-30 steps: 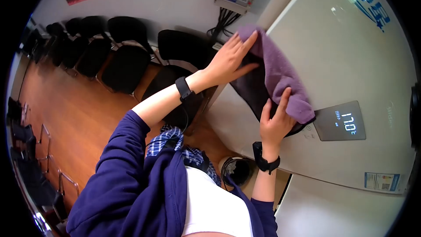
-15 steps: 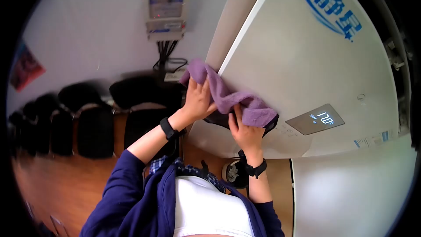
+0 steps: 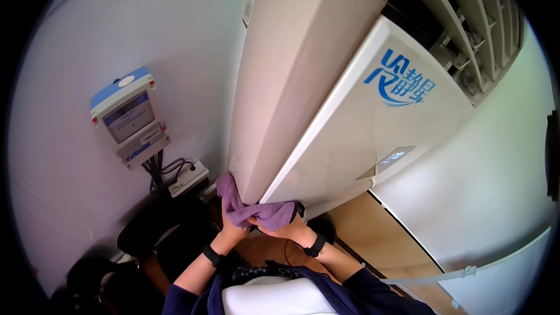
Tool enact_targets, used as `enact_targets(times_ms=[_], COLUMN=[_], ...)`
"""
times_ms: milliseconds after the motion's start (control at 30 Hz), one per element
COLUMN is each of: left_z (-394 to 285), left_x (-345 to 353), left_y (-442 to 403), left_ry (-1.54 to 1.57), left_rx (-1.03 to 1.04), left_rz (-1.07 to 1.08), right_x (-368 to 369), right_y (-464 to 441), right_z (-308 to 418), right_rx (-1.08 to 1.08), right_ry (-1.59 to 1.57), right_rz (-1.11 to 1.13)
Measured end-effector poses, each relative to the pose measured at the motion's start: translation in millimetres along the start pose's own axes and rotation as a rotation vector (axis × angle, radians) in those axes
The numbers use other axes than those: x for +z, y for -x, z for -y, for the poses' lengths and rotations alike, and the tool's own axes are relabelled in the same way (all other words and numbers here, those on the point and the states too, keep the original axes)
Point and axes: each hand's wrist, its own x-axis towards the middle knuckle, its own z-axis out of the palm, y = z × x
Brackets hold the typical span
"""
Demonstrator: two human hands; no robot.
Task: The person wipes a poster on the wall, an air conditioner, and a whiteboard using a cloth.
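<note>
A purple cloth (image 3: 271,214) with a dark edge is bunched against the lower left corner of a tall white air conditioner (image 3: 344,134). My left hand (image 3: 232,224) holds the cloth's left part beside the unit's side panel; its fingers are mostly hidden by the fabric. My right hand (image 3: 286,228) grips the cloth's right part just below the front panel. The two hands are close together. Blue lettering (image 3: 402,79) and a small lit display (image 3: 395,156) show on the front panel.
A meter box (image 3: 131,111) hangs on the wall (image 3: 64,81) at left, with cables running to a white box (image 3: 189,179). Black chairs (image 3: 157,224) stand at lower left. Open louvres (image 3: 466,23) are at the unit's upper right. A pale pipe (image 3: 496,259) crosses the lower right.
The view has swung up and towards the unit's left side, bringing the louvres into sight. Both hands and the cloth now sit lower in view, at the unit's side edge, closer together.
</note>
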Motion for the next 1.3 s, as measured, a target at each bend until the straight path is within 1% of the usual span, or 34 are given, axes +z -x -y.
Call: enact_targets(times_ms=[67, 100, 167, 233, 333, 367, 433, 567, 633, 700, 733, 767, 867, 900, 933, 967, 1000, 1033, 1100, 1167, 1200, 1267, 1300], left_z=[-6, -10, -19, -26, -28, -28, -24, -17, -14, -14, -15, -17, -38, -39, -41, -43, -42, -40, -36, -29, -25, -17, -17], left_x=[-16, -20, -32, -38, -22, -17, -9, -6, -10, -14, -16, -16, -41, -42, -45, -42, -36, -30, -21, -12, -7, 5, 8], left_y=[-22, -34, -67, -97, -106, -103, -90, -42, -31, -26, -25, -25, -76, -80, -84, -84, -78, -70, -53, -33, -20, 7, 12], left_ry=[0.064, 0.190, 0.186, 0.205, 0.202, 0.216, 0.220, 0.201, 0.184, 0.173, 0.169, 0.254, 0.185, 0.283, 0.380, 0.410, 0.389, 0.372, 0.308, 0.244, 0.228, 0.240, 0.305], left_rx=[-0.012, -0.115, -0.114, -0.127, -0.116, -0.122, -0.123, -0.111, -0.109, -0.127, -0.141, -0.206, -0.097, -0.139, -0.185, -0.198, -0.183, -0.172, -0.150, -0.144, -0.159, -0.205, -0.268], left_rz=[0.030, 0.030, 0.017, -0.012, -0.073, -0.106, -0.129, -0.053, -0.027, -0.027, -0.036, -0.008, -0.007, 0.077, 0.161, 0.181, 0.163, 0.154, 0.157, 0.172, 0.178, 0.173, 0.155], right_x=[-18, -26, -33, -46, -50, -44, -32, 15, 21, 26, 19, 12, -25, -37, -40, -43, -47, -44, -33, -12, 3, 27, 28], right_y=[-24, -31, -39, -57, -69, -68, -60, -14, -9, 1, -4, -12, -47, -58, -60, -62, -63, -61, -50, -30, -16, 6, 11], right_z=[11, 14, 16, 24, 30, 27, 20, 8, 12, 8, 9, 10, 22, 27, 26, 26, 28, 28, 25, 16, 12, 3, 5], right_rx=[0.059, 0.025, 0.088, -0.202, -0.165, -0.109, -0.097, -0.018, 0.027, 0.093, 0.096, 0.084, 0.048, 0.045, -0.027, -0.095, -0.092, -0.095, -0.105, -0.119, -0.063, -0.033, -0.030], right_ry=[-0.154, -0.089, -0.194, -0.011, -0.049, -0.113, -0.136, -0.045, -0.018, -0.001, 0.002, -0.005, -0.094, -0.143, -0.120, -0.087, -0.159, -0.164, -0.067, 0.126, 0.037, 0.097, 0.127], right_rz=[-0.015, -0.036, -0.045, -0.246, -0.355, -0.322, -0.275, -0.167, -0.116, 0.062, 0.093, 0.082, -0.068, -0.128, -0.252, -0.376, -0.343, -0.349, -0.303, -0.199, -0.115, 0.024, 0.015])
